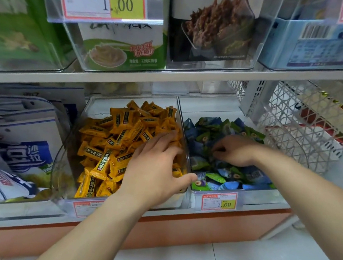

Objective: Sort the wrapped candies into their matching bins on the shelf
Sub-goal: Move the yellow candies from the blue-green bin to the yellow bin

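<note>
A clear bin on the lower shelf holds a heap of orange wrapped candies. The clear bin to its right holds blue and green wrapped candies. My left hand lies flat on the orange heap at its right side, fingers straight, with the thumb reaching over the divider wall towards the blue-green bin. Over the blue-green pile, my right hand has its fingers curled down and pinches a wrapper there. What sits under its fingertips is partly hidden.
Price tags hang on the bin fronts. White and blue snack bags fill the shelf's left end. A white wire basket stands at the right. Boxed goods in clear bins sit on the shelf above. The floor below is tiled.
</note>
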Demonstrator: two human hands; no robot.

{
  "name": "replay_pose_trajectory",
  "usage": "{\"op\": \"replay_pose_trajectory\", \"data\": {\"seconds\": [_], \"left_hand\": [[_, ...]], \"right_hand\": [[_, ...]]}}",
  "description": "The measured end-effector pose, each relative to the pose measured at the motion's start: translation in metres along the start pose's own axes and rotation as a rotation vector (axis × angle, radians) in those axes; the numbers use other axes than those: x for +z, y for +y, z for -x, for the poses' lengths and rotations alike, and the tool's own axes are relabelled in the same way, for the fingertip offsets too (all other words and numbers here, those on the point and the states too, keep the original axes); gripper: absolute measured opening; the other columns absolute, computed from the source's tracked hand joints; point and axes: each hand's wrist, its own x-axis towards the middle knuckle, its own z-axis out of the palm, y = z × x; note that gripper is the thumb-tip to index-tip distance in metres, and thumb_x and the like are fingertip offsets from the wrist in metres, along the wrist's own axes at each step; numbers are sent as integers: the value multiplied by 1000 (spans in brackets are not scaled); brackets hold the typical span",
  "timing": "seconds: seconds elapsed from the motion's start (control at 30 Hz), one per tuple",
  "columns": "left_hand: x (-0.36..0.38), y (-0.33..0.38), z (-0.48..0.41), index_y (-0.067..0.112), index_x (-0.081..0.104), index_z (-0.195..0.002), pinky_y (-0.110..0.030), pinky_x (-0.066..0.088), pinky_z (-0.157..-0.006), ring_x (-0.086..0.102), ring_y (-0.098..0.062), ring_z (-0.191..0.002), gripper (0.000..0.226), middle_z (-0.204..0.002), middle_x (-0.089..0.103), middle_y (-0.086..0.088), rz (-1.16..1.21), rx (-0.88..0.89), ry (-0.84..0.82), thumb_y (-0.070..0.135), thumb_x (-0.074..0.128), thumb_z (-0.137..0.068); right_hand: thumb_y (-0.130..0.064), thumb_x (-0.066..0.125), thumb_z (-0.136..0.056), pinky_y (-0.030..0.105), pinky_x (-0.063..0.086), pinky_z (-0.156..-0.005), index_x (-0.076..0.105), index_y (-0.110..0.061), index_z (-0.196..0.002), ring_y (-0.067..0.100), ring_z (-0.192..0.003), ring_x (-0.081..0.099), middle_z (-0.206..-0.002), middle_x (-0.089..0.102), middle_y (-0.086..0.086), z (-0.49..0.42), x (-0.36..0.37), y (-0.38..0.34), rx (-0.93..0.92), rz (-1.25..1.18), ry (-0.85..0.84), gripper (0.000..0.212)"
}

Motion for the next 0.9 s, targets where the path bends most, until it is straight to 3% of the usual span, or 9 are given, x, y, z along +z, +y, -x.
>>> {"op": "replay_pose_trajectory", "data": {"seconds": [0.1,0.23,0.33,0.47,0.57,0.63,0.7,0.77,0.9], "left_hand": [[1,0,0,43,57,-125,-42,27,-116,19,-12,-147,69,-159,26,17,10,-2,-4,83,41,-71],[1,-1,0,45,58,-124,-42,25,-116,17,-11,-147,63,-159,25,19,29,-1,-14,81,49,-74],[2,-1,1,44,59,-122,-43,25,-116,18,-12,-147,60,-159,25,18,47,-3,-9,79,52,-74],[2,-1,-1,45,60,-120,-42,25,-115,18,-12,-147,59,-159,25,19,65,-6,-15,79,52,-72],[1,-2,-1,44,60,-120,-42,25,-116,19,-13,-147,60,-159,26,18,68,-4,-11,79,51,-72],[1,-2,0,44,61,-119,-42,26,-116,20,-13,-147,60,-158,27,18,70,1,-4,79,51,-72],[0,-1,0,44,61,-119,-42,26,-115,20,-13,-146,61,-158,27,17,74,1,-3,80,48,-71],[0,-2,0,45,60,-118,-41,25,-116,20,-13,-146,60,-158,27,18,78,0,-6,80,50,-72],[1,-3,-2,46,60,-117,-41,24,-115,19,-11,-146,55,-158,25,21,88,-3,-10,79,55,-73]], "right_hand": [[-42,56,-93,34,48,-93,55,-33,-138,20,-118,56,-137,59,-2,-12,10,0,61,-60,-71,46],[-38,65,-82,28,44,-84,39,-28,-150,21,-122,53,-144,52,1,-24,24,-5,94,-179,-121,73],[-37,74,-76,28,50,-79,46,-25,-146,19,-108,59,-129,60,1,-26,27,-6,97,-158,-112,76],[-34,80,-71,35,52,-95,40,-24,-150,20,-118,55,-139,53,1,-27,21,-12,85,-128,-236,89],[-27,81,-71,38,54,-93,48,-15,-143,22,-114,59,-133,58,4,-26,22,-17,76,-96,-245,80],[-25,81,-71,34,56,-77,56,-8,-126,21,-99,63,-117,63,8,-25,27,-19,74,-84,-209,62],[-26,82,-70,29,48,-61,56,-15,-102,18,-87,62,-104,62,8,-24,29,-18,65,-105,-177,43],[-28,84,-69,24,43,-57,51,-20,-91,12,-80,58,-101,61,4,-21,25,-14,70,-195,-122,41],[-31,90,-66,18,40,-66,48,-18,-139,9,-96,53,-116,57,-7,-8,9,-1,80,-466,100,85]]}}
